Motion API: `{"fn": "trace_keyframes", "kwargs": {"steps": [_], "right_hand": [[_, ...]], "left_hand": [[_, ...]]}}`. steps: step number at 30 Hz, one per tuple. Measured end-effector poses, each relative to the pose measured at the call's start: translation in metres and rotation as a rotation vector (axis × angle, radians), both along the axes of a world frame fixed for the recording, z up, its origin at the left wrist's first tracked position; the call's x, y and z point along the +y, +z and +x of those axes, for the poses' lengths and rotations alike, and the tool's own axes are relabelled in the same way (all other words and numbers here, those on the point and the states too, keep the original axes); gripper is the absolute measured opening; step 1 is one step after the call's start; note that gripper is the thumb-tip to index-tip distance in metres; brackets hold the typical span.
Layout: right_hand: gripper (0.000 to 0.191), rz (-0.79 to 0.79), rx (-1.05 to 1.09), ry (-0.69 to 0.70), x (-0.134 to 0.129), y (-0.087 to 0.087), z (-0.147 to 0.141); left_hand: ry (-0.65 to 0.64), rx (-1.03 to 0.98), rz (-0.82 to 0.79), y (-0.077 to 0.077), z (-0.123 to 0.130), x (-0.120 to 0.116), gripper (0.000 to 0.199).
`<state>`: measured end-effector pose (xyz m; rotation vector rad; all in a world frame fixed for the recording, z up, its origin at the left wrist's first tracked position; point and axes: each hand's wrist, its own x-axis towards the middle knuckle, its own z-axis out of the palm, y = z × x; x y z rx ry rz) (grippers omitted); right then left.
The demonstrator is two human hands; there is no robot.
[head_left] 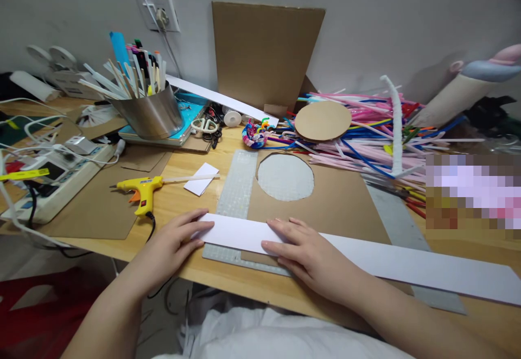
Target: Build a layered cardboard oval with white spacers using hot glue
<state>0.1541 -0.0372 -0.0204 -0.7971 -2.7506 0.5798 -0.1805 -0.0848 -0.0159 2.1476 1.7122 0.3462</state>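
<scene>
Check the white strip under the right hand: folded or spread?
Spread: the white strip runs straight across the holed cardboard, no visible fold.

A plain grey wall [366,0] fills the background, lightly scuffed near the top. On its left part sits a white double wall socket [142,5], with a pale plug [162,18] in it and a white cord running upward. A light wooden worktop [169,201] stretches along the wall — its grain yellowish. Below its left side, pale floor [157,323] shows beside something red [44,318], too unclear to name. The light is soft — shadows on the wall are faint.
</scene>
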Motion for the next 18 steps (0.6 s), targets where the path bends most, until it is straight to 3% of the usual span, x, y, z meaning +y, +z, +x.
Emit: {"fn": "trace_keyframes", "kwargs": {"steps": [18], "right_hand": [[0.035,-0.007,-0.001,0.007,0.0006,-0.0026,-0.0003]], "left_hand": [[-0.034,0.027,-0.035,0.0004,-0.0069,0.0077,0.033]]}}
